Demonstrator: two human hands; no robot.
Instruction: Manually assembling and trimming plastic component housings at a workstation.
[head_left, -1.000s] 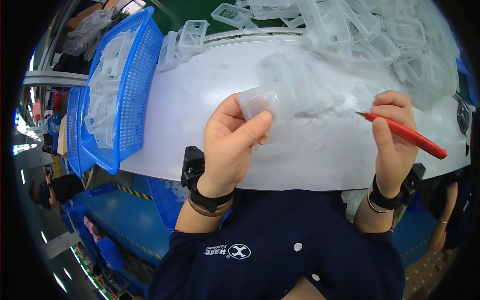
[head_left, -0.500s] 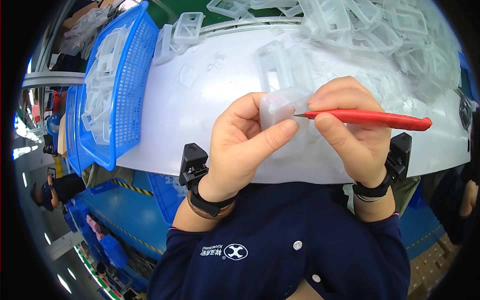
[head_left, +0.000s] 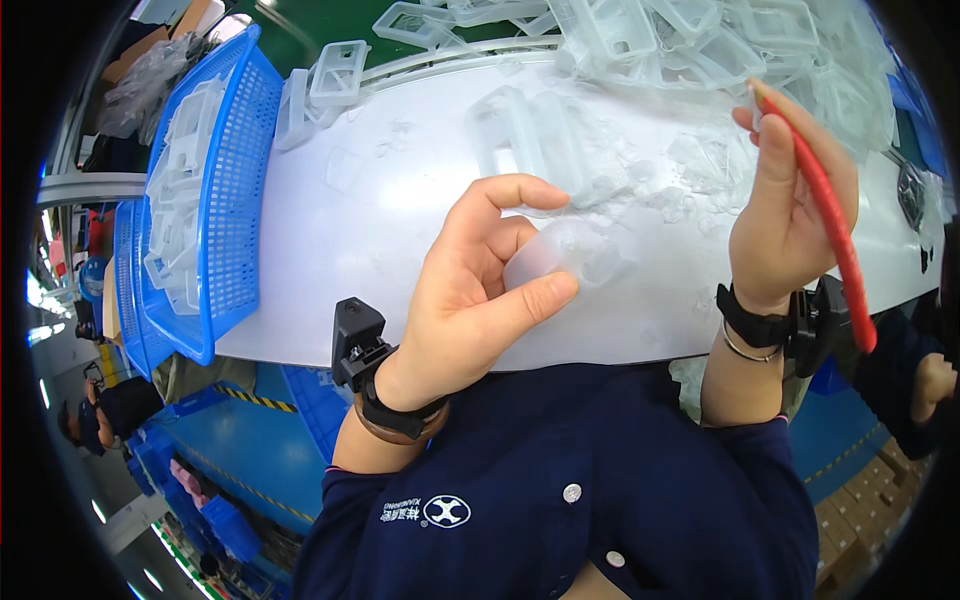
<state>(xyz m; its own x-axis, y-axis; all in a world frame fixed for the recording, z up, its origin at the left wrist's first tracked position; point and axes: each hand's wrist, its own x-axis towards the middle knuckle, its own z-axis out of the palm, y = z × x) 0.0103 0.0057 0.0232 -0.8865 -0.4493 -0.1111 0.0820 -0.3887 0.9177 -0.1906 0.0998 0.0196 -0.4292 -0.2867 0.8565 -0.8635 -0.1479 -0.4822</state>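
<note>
My left hand (head_left: 480, 285) is closed on a frosted, see-through plastic part (head_left: 570, 250), its thumb on the near side and fingers curled behind. The part has a rounded end; its far side blends with the white table and its outline is hard to follow. Apart from it, to the right and farther off, my right hand (head_left: 800, 205) is closed round a slim red-handled knife (head_left: 828, 195). The handle's rear end points down toward me. At the fingertips the blade cannot be made out clearly. Two clear frame-shaped parts (head_left: 540, 135) lie just beyond my left hand.
A blue basket (head_left: 232, 180) full of similar parts stands at the left. Clear plastic frames (head_left: 690, 45) are heaped at the back right, with two more frames (head_left: 338, 72) at the back left. Thin plastic scraps (head_left: 700, 155) are strewn over the white table (head_left: 380, 235).
My right hand has drawn the knife away from the plastic part, to the right and farther off, turning the handle steeper. My left hand keeps the part, now tilted differently, with its index finger lifted.
</note>
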